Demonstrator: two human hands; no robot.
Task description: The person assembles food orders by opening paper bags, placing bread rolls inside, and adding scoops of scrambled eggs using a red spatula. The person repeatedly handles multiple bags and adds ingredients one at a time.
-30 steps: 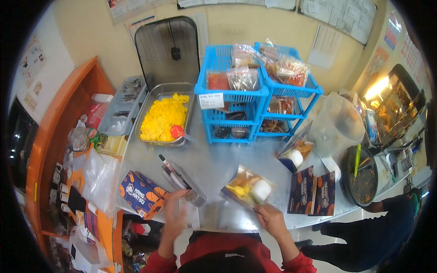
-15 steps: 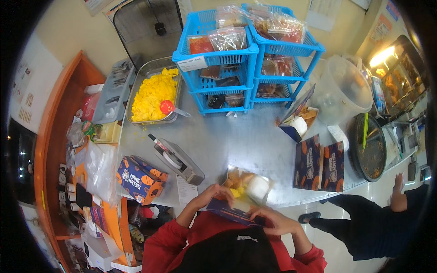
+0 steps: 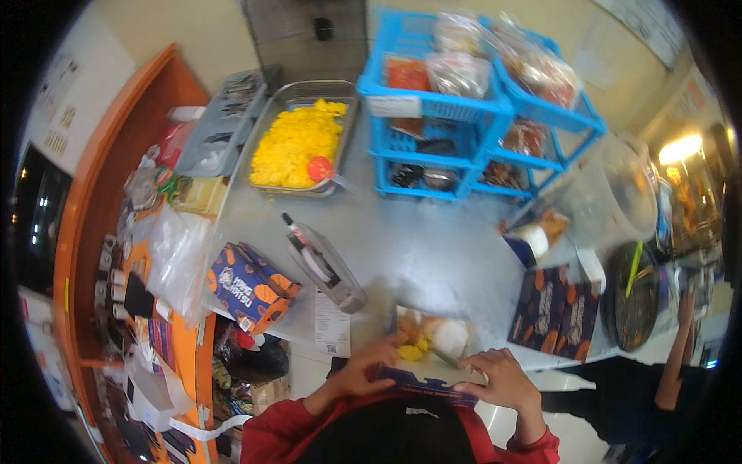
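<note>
Your left hand and right hand gripped food box at desk near edge; filled, lid unclosed.

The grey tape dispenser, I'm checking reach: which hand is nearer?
Left. The left hand is just below the tape dispenser; the right hand lies farther right.

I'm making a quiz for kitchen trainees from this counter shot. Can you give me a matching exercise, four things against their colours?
Things:
1. Stacked baskets
2. Food in the metal tray
3. Ladle bowl resting in the tray
4. Sleeves of the person closing the food box

Colours:
A. red
B. yellow
C. blue
D. dark red

Pairs: 1-C, 2-B, 3-A, 4-D
</note>
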